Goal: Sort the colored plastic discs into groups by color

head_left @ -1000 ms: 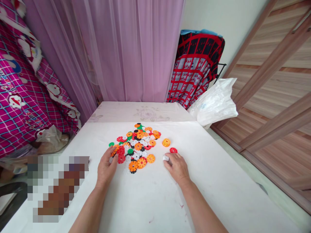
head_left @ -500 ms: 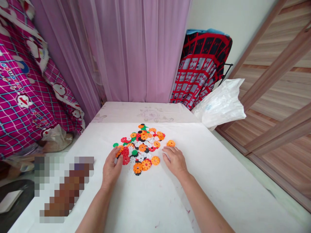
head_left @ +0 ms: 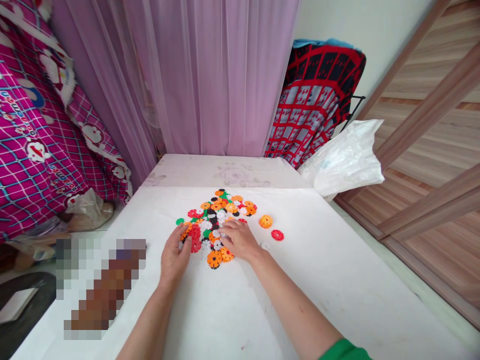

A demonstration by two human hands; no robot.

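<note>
Notched discs [head_left: 206, 226] heaped on the surface [head_left: 210, 310] look light, stiff, kinda slippery, so pinch the rims; your left hand [head_left: 175, 255] is loosely spread at their edge, can't tell if your right hand [head_left: 240, 241], over them, holds any.

We have room toward the tabletop [head_left: 360, 285]'s near-right corner
Disc pile [head_left: 212, 220] blocks the middle; white bag [head_left: 347, 160], the far-right corner.

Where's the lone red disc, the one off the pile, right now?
In the head view, the red disc lies on the white cloth, right of the pile and right hand, just below and right of a separate orange disc.
</note>
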